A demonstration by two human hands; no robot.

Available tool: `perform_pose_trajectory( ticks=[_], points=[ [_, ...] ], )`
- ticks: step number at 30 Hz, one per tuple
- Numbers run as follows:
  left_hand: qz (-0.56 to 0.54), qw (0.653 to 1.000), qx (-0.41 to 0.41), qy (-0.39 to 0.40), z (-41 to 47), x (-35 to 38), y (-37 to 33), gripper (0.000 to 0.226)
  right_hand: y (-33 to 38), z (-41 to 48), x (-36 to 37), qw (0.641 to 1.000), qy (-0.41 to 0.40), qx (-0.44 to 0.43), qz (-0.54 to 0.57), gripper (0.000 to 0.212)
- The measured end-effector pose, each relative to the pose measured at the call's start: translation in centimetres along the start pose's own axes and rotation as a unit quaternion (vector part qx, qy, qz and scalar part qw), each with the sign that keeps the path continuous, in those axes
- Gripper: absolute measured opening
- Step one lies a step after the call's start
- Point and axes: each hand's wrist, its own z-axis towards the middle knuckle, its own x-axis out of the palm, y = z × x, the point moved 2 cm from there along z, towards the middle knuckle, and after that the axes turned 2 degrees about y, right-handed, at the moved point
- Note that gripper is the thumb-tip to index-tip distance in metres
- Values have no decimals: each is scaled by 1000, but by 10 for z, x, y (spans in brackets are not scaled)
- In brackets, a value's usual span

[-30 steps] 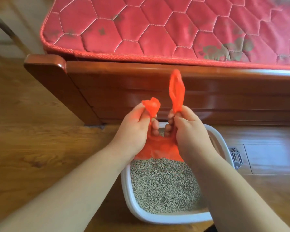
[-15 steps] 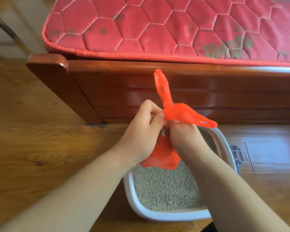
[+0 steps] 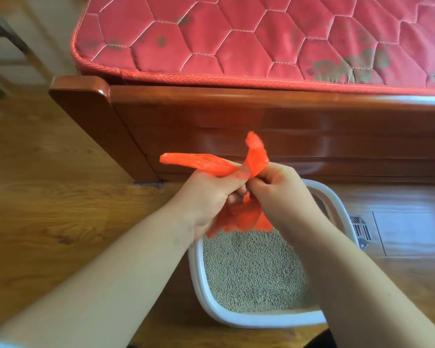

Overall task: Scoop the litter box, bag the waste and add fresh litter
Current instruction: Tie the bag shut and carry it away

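Left hand (image 3: 207,198): centre of the frame, above the far end of the litter box; its fingers are curled round one twisted handle of the orange plastic bag (image 3: 240,217), and that handle sticks out level toward the left of the frame.
Right hand (image 3: 284,194): just right of the left hand, knuckles touching it; it pinches the bag's other handle, which stands up and bends slightly right.
Hands together: pressed close at the neck of the bag, where the two handles cross; the crossing itself is hidden by the fingers.
Orange plastic bag: held in the air, its crumpled body hanging below the hands over the far part of the box; whether its lower edge touches the litter cannot be told.
Litter box (image 3: 261,320): white, rounded rim, on the wooden floor (image 3: 48,197) in the lower centre, its far end close to the bed frame.
Litter (image 3: 251,270): grey-beige granules, a fairly even layer across the box.
Bed frame (image 3: 236,121): glossy dark wood across the middle of the frame.
Mattress (image 3: 236,41): red, quilted in hexagons, along the top.
Slotted item (image 3: 360,231): on the floor just right of the box; too blurred to identify.
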Motion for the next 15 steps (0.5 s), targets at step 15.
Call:
perform_pose_trajectory(
  ticks=[15],
  points=[
    [256, 916, 147, -273, 1, -11, -8, 36, 6, -12, 15, 998, -29, -48, 21, 40]
  ],
)
